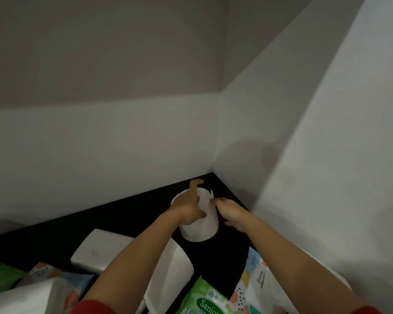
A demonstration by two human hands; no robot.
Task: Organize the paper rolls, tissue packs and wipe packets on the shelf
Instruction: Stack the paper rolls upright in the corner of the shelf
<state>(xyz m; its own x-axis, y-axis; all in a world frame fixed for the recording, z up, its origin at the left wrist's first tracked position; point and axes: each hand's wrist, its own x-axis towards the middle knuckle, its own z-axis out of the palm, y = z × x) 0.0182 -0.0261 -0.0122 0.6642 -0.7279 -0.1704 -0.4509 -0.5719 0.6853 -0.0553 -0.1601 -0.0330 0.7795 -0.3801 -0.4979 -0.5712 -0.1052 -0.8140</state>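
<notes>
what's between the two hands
A white paper roll, upright on the black shelf; the left hand and right hand hold it. Head view.

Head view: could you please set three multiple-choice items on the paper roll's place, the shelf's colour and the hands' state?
1. Where is the paper roll? A near the back right corner; B on a green packet; C at the left edge.
2. The shelf is: A white; B black; C green.
3. The roll is: A untouched; B held by one hand; C held by both hands.
Key: 1A, it sits by the corner; 2B, its bare surface is black; 3C, the left hand and right hand both grip it.
</notes>
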